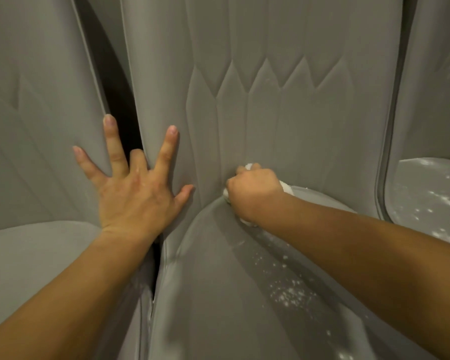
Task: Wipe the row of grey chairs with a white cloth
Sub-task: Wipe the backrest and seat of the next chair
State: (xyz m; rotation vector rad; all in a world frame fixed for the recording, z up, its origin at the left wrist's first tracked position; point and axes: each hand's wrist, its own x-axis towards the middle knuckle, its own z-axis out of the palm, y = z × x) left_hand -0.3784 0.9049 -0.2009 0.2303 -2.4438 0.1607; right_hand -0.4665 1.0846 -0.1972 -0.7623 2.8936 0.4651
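Note:
A grey padded chair fills the middle of the view, with a quilted backrest [283,105] and a seat [218,294] speckled with white dust. My right hand [252,193] is clenched around a bunched white cloth [286,187] and presses it into the crease where backrest meets seat. My left hand [138,188] lies flat with fingers spread, across the dark gap between this chair and the grey chair on the left [37,126].
A third grey chair [426,193] stands at the right, its seat dotted with white specks. The narrow dark gap [120,94] between the left and middle chairs runs from the top down past my left wrist.

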